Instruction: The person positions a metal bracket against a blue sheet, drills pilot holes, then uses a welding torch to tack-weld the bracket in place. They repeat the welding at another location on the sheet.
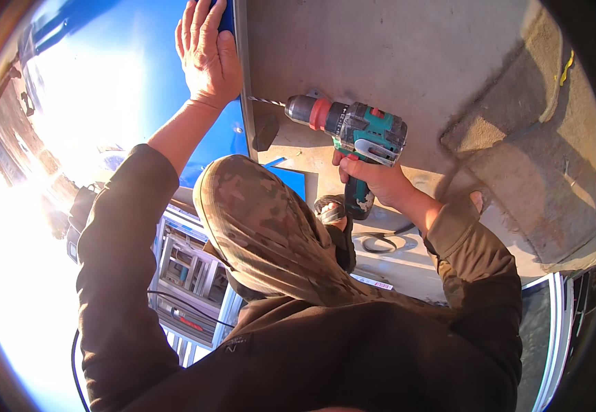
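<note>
My right hand (pixel 373 177) is wrapped round the grip of a teal and black cordless drill (pixel 370 130) with a red collar. A spiral bit (pixel 267 101) sticks out of its chuck toward the left, its tip close to the grey edge of a shiny blue panel (pixel 164 127). My left hand (pixel 208 58) lies flat on that panel near its right edge, fingers stretched out and pointing away from me. Strong glare whitens much of the panel's left side. Whether the bit's tip touches the edge, I cannot tell.
My knee in camouflage trousers (pixel 256 213) is raised below the drill. A metal frame rack (pixel 191 275) with tools and a black cable stands at lower left. Concrete floor (pixel 380 41) lies beyond, with a yellow strip (pixel 566 69) at far right and a dark ring (pixel 378 244) near my foot.
</note>
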Tool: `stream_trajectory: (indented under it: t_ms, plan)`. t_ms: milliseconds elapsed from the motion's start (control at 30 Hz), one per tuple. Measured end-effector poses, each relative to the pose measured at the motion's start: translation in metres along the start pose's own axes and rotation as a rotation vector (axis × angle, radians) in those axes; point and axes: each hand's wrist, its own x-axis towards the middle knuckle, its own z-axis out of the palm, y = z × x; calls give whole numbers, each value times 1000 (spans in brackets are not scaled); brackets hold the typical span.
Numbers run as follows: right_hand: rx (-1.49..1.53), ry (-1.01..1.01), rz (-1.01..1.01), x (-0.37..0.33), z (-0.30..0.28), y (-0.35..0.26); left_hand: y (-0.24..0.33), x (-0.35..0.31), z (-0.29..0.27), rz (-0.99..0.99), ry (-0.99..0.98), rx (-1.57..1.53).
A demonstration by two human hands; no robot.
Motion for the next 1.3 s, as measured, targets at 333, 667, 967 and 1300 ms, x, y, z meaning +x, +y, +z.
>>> stream_trajectory:
  t_ms: [333, 667, 967, 1300]
  plan:
    - [-289, -21, 15, -1, -17, 14, 3, -2, -4, -5, -75, 1]
    - [-301, -25, 63, 0, -13, 6, 4, 0, -5, 7, -87, 25]
    - [225, -19, 281, 1, -5, -12, 4, -3, -4, -15, -86, 6]
    - [341, -113, 299, 3, -6, -8, -8, 10, -11, 49, -156, 29]
